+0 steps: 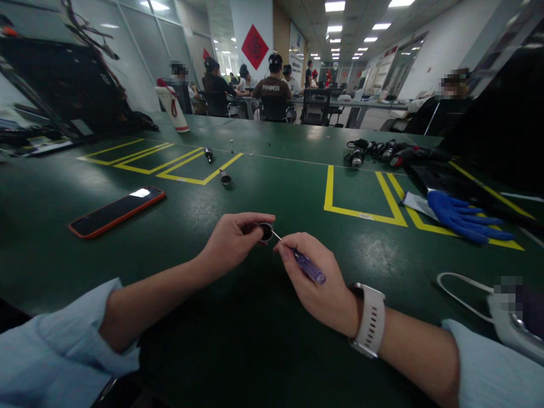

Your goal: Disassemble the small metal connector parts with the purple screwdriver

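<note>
Between the thumb and fingers of my left hand (232, 241) is a small round metal part (266, 232), its dark hollow opening turned toward me. My right hand (312, 277) is closed around a screwdriver with a clear purple handle (309, 267). The thin shaft points left and up, and its tip is at the rim of the round part; whether it reaches inside I cannot tell. Both hands are held above the green table (204, 334). Farther back lie a small cup-shaped metal piece (225, 178) and another small metal fitting (208, 154).
An orange-edged phone (119, 212) lies at left, with a white tumbler (173, 107) behind it. Yellow tape (365, 216) marks the table. A blue glove (463, 215), dark cabled parts (357, 156) and a white strap (463, 277) are at right. Several people sit beyond the table.
</note>
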Motion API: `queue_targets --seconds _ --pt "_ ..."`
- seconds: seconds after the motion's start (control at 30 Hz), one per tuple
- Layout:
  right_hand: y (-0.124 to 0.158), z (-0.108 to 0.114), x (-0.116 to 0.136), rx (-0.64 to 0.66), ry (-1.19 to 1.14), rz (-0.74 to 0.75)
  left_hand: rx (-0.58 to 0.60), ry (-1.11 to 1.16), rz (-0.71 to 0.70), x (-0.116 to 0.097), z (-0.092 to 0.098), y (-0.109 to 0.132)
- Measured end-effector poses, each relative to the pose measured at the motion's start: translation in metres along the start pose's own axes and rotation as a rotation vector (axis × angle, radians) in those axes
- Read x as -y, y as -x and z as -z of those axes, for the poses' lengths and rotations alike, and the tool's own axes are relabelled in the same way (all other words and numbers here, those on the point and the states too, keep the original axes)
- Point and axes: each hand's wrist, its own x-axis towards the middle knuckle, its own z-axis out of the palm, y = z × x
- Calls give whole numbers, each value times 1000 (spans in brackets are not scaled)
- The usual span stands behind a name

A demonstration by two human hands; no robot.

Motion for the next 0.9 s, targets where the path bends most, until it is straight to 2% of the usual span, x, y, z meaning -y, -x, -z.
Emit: queue_targets --seconds 0.17,0.3,0.47,0.63,0.77,0.9 --pt "1 3 1 -25 -15 4 -2 -46 -63 10 5 -9" --pt "2 3 0 115 40 26 -51 -141 -157 30 18 -25" --pt "1 1 -4 359 135 36 -71 -352 -219 61 52 -42" --pt "2 -2 -6 493 224 51 -106 -693 -305 89 92 -54" --pt "1 -2 -7 521 252 61 -127 -788 -262 99 113 -61" --pt "0 0 -6 529 241 56 -152 -642 -114 96 119 -63"
